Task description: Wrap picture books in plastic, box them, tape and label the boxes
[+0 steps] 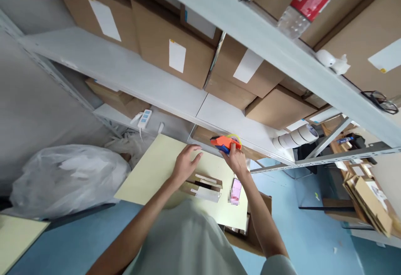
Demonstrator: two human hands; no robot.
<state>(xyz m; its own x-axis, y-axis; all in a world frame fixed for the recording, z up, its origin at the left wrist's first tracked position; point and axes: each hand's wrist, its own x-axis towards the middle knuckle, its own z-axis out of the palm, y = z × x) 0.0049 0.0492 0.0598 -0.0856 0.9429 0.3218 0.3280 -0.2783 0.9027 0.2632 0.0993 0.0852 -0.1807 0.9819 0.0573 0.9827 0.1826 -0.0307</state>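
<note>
My right hand [235, 161] is wrapped round an orange and blue tape dispenser [222, 142] with a yellow-edged roll, lifted over the far edge of a pale yellow board [150, 164]. Over that board my left hand [185, 164] hovers with thumb and fingers apart, nothing in it. Nearest to it, toward my body, lies a small brown cardboard box [191, 186] with white and dark parts showing; my left forearm hides some of it. A phone [235, 191] with a lit pink screen rests on the board beside my right forearm.
Metal shelving with cardboard boxes [175, 41] rises in front of me. Tape rolls [296, 137] lie on a shelf, a power strip [144, 118] lower left. A stuffed plastic bag [72, 179] stands left; an open carton [250, 237] sits under the board's right side.
</note>
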